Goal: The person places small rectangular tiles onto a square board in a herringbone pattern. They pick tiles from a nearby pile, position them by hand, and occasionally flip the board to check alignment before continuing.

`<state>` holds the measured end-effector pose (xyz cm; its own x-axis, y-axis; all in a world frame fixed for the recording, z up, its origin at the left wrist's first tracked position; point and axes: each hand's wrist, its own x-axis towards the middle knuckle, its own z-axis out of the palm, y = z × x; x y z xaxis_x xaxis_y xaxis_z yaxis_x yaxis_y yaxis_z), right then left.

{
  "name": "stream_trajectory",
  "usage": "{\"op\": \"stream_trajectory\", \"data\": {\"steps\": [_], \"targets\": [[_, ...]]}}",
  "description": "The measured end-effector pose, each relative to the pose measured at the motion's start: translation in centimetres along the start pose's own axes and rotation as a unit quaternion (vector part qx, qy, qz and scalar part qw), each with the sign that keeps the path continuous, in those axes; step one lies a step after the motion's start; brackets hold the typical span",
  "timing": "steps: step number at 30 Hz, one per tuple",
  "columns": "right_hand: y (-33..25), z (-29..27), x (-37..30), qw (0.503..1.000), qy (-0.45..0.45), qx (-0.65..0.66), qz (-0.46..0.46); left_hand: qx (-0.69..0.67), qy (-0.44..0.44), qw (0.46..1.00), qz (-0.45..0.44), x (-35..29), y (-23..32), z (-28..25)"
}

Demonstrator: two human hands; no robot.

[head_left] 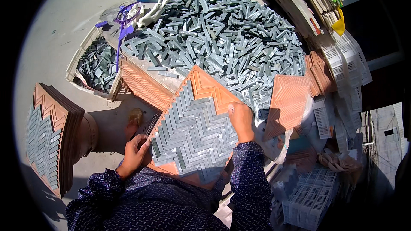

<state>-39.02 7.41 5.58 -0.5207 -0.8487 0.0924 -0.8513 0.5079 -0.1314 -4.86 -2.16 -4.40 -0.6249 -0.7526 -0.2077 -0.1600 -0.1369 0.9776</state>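
Note:
An orange herringbone tray [212,83] lies tilted in front of me, one corner pointing away. Grey stone strips [192,132] fill most of its slots. Bare orange slots show at the far corner, and a patch of orange at the near left. My left hand [133,156] is closed on the tray's left edge, thumb and fingers pinching it. My right hand [241,119] is curled shut at the right edge, beside the bare slots. Its fingertips are turned under, so what it holds is hidden. Beyond the tray spreads a big heap of loose grey strips [214,34].
At left, a stack of trays [70,132], the top one partly filled, rests on a round support. A pale crate [72,66] holds darker pieces. Empty orange trays [289,102] stand at right near white plastic baskets [310,196]. Purple scissors-like handles [125,30] and white gloves [156,13] lie behind.

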Motion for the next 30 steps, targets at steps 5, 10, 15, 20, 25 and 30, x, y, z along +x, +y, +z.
{"op": "stream_trajectory", "data": {"steps": [5,10,15,20,25,30], "targets": [[-0.3,1.0,0.7,0.997,0.021,-0.068,0.015,0.002,0.0,1.0,0.002,-0.1,-0.4,0.2],[-0.5,1.1,1.1,0.997,-0.008,-0.076,0.034,-0.003,-0.006,1.0,-0.009,-0.3,0.2,-0.1],[-0.4,0.2,0.7,0.997,-0.002,-0.062,0.034,-0.034,-0.02,0.999,-0.005,-0.1,-0.1,0.2],[-6.3,-0.1,-1.9,0.989,-0.002,0.118,-0.09,0.037,-0.035,0.999,0.006,-0.1,0.0,-0.3],[-14.2,2.4,-5.3,0.924,-0.068,0.295,-0.233,0.155,-0.032,0.987,0.039,-0.2,2.2,-0.1],[-16.6,5.0,-7.7,0.924,-0.059,0.213,-0.311,0.175,-0.048,0.981,0.072,0.0,1.5,-0.1]]}}
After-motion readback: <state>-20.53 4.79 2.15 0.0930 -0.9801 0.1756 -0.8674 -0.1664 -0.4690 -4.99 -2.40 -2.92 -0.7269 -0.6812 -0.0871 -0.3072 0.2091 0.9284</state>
